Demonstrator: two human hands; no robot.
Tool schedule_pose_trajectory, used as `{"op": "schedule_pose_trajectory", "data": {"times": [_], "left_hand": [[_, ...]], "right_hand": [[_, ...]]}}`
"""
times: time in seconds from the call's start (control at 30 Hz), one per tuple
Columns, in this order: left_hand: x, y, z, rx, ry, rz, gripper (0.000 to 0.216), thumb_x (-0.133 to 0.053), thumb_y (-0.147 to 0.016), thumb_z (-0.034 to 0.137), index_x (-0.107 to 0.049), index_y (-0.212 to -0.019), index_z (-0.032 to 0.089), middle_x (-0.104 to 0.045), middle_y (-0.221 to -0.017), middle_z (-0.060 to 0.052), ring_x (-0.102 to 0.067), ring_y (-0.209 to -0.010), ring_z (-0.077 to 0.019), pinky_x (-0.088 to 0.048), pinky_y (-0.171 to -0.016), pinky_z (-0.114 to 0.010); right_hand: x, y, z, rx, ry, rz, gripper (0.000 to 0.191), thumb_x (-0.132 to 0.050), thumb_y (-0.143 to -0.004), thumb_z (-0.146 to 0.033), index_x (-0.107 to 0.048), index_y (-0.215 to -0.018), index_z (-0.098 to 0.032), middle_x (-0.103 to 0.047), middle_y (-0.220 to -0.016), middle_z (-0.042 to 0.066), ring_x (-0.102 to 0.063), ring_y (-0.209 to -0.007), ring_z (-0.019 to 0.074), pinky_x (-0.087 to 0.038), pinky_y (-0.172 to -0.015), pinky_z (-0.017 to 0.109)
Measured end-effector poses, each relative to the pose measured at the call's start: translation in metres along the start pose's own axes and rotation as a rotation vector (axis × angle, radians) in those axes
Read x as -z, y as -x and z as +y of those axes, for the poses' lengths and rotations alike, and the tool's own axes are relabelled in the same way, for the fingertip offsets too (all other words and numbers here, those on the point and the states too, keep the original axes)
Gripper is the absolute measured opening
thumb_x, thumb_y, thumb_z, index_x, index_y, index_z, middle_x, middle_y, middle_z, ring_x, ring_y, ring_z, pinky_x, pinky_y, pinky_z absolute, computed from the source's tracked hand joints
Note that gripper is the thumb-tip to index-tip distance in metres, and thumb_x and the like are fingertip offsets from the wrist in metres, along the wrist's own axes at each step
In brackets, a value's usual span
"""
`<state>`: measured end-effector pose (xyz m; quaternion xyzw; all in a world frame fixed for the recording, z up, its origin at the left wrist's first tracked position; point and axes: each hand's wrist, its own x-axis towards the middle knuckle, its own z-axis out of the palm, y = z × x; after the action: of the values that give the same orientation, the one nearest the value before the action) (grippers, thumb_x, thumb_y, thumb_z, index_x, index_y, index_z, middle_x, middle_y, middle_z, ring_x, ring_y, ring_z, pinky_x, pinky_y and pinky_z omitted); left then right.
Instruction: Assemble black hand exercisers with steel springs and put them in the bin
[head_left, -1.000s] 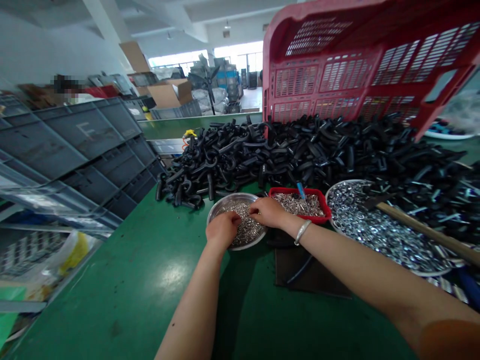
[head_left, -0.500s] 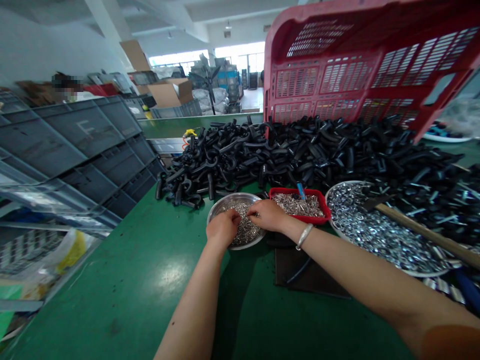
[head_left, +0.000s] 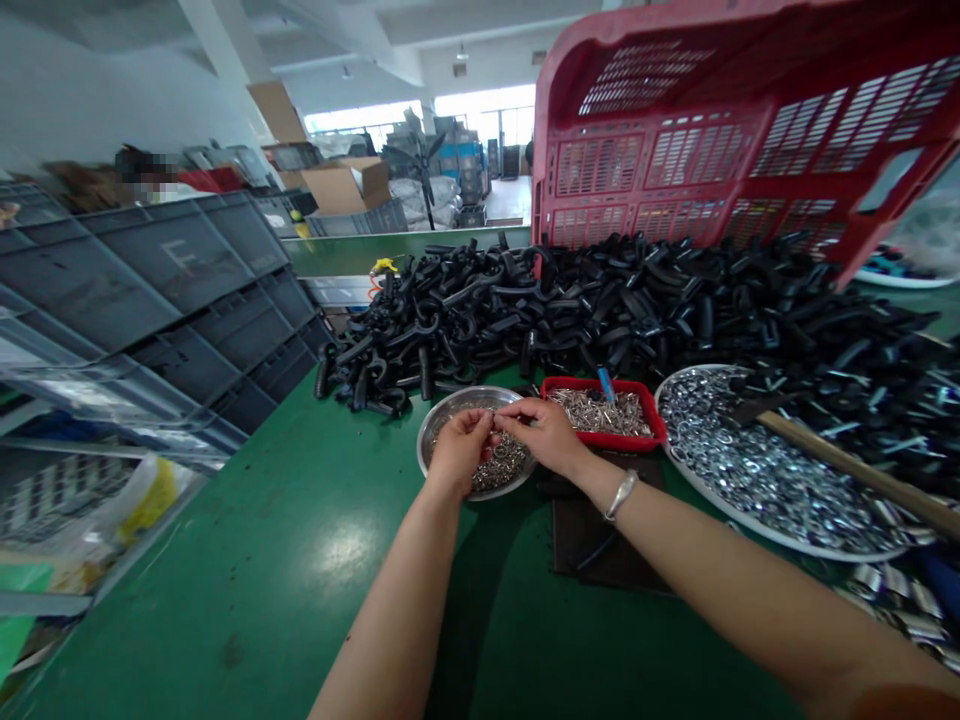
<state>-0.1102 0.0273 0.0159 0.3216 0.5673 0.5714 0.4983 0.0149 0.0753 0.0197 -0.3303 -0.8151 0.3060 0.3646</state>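
Observation:
Both of my hands hover over a round steel bowl (head_left: 442, 408) filled with small metal parts (head_left: 504, 462). My left hand (head_left: 457, 450) is curled, its fingertips pinched together. My right hand (head_left: 546, 432), with a silver bangle on the wrist, is also pinched, and its fingertips meet those of the left above the bowl. What the fingers hold is too small to make out. A red tray (head_left: 600, 388) of silvery pieces sits just right of the bowl.
A big heap of black plastic handles (head_left: 615, 310) fills the far side of the green table (head_left: 262, 580). A wide pan of shiny washers (head_left: 750, 470) lies right, a wooden stick (head_left: 847, 465) across it. A red crate (head_left: 720, 130) leans behind. Grey bins (head_left: 172, 290) stack left.
Both hands have lifted slightly out of the bowl's parts and come together, fingertips now touching above it. The view has shifted a little.

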Motion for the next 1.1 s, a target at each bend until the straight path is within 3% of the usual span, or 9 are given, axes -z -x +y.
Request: {"op": "schedule_pose_trajectory", "data": {"times": [0.13, 0.27, 0.37, 0.53, 0.7, 0.8, 0.93, 1.03, 1.1], "left_hand": [[-0.01, 0.002, -0.003, 0.054, 0.231, 0.085, 0.012, -0.06, -0.073, 0.023, -0.054, -0.08, 0.015, -0.055, -0.061, 0.004, -0.053, -0.05, -0.0043, -0.038, -0.043, -0.013], [-0.014, 0.002, -0.006, 0.025, 0.226, 0.136, 0.012, -0.059, -0.073, 0.023, -0.055, -0.08, 0.014, -0.051, -0.054, 0.006, -0.047, -0.044, -0.0033, -0.036, -0.043, -0.014], [-0.014, 0.001, -0.008, -0.051, 0.107, 0.15, 0.011, -0.058, -0.073, 0.022, -0.055, -0.079, 0.013, -0.053, -0.055, 0.005, -0.048, -0.047, -0.0045, -0.038, -0.047, -0.015], [-0.014, 0.003, -0.006, -0.284, -0.206, 0.165, 0.009, -0.057, -0.073, 0.02, -0.056, -0.079, 0.013, -0.064, -0.073, -0.004, -0.059, -0.068, -0.012, -0.044, -0.066, -0.023], [-0.01, 0.008, -0.004, -0.411, -0.623, 0.121, 0.008, -0.054, -0.075, 0.02, -0.059, -0.079, 0.016, -0.065, -0.075, -0.005, -0.059, -0.069, -0.0155, -0.042, -0.066, -0.027], [-0.009, 0.009, -0.001, -0.44, -0.653, 0.1, 0.006, -0.055, -0.074, 0.02, -0.059, -0.077, 0.016, -0.063, -0.073, -0.003, -0.058, -0.069, -0.0154, -0.04, -0.065, -0.026], [-0.01, 0.008, 0.003, -0.247, -0.226, 0.023, 0.006, -0.056, -0.073, 0.02, -0.054, -0.073, 0.015, -0.057, -0.062, 0.001, -0.052, -0.055, -0.0087, -0.038, -0.055, -0.02], [-0.011, 0.008, 0.006, -0.025, 0.029, 0.014, 0.011, -0.058, -0.071, 0.024, -0.053, -0.074, 0.014, -0.046, -0.05, 0.007, -0.036, -0.038, -0.0035, -0.025, -0.04, -0.016], [-0.011, 0.009, 0.006, 0.035, 0.087, 0.012, 0.014, -0.062, -0.069, 0.025, -0.054, -0.074, 0.014, -0.043, -0.048, 0.008, -0.03, -0.036, -0.0022, -0.018, -0.037, -0.016]], "right_hand": [[-0.002, 0.006, -0.007, 0.034, 0.125, 0.095, 0.025, -0.047, -0.084, -0.028, -0.066, -0.095, -0.018, -0.066, -0.091, 0.007, -0.057, -0.088, 0.0166, -0.043, -0.078, 0.029], [-0.003, 0.01, -0.013, 0.065, 0.312, 0.076, 0.029, -0.042, -0.085, -0.028, -0.065, -0.1, -0.018, -0.064, -0.095, 0.008, -0.056, -0.089, 0.0166, -0.042, -0.08, 0.028], [0.002, 0.009, -0.019, 0.017, 0.343, 0.028, 0.028, -0.042, -0.084, -0.028, -0.066, -0.097, -0.02, -0.064, -0.095, 0.007, -0.056, -0.089, 0.0177, -0.041, -0.079, 0.029], [0.015, -0.001, -0.021, -0.098, 0.208, -0.025, 0.014, -0.056, -0.073, -0.022, -0.069, -0.075, -0.019, -0.066, -0.075, 0.003, -0.058, -0.072, 0.0158, -0.04, -0.066, 0.026], [0.019, -0.007, -0.012, -0.18, 0.091, -0.091, 0.005, -0.061, -0.063, -0.016, -0.066, -0.062, -0.017, -0.065, -0.062, 0.001, -0.057, -0.06, 0.0141, -0.039, -0.057, 0.026], [0.018, -0.007, -0.007, -0.231, -0.03, -0.125, 0.003, -0.062, -0.063, -0.018, -0.062, -0.063, -0.015, -0.062, -0.058, -0.001, -0.054, -0.053, 0.0111, -0.04, -0.052, 0.023], [0.017, -0.004, -0.004, -0.222, -0.148, -0.12, 0.011, -0.056, -0.072, -0.027, -0.057, -0.071, -0.016, -0.058, -0.058, -0.003, -0.049, -0.05, 0.0078, -0.039, -0.05, 0.021], [0.017, 0.0, -0.001, -0.074, -0.148, -0.069, 0.011, -0.056, -0.074, -0.027, -0.057, -0.073, -0.016, -0.056, -0.064, -0.002, -0.049, -0.055, 0.0083, -0.039, -0.052, 0.021], [0.016, 0.004, 0.001, 0.074, -0.034, -0.021, 0.009, -0.056, -0.076, -0.025, -0.059, -0.075, -0.017, -0.057, -0.068, 0.0, -0.05, -0.06, 0.01, -0.04, -0.055, 0.023]]}}
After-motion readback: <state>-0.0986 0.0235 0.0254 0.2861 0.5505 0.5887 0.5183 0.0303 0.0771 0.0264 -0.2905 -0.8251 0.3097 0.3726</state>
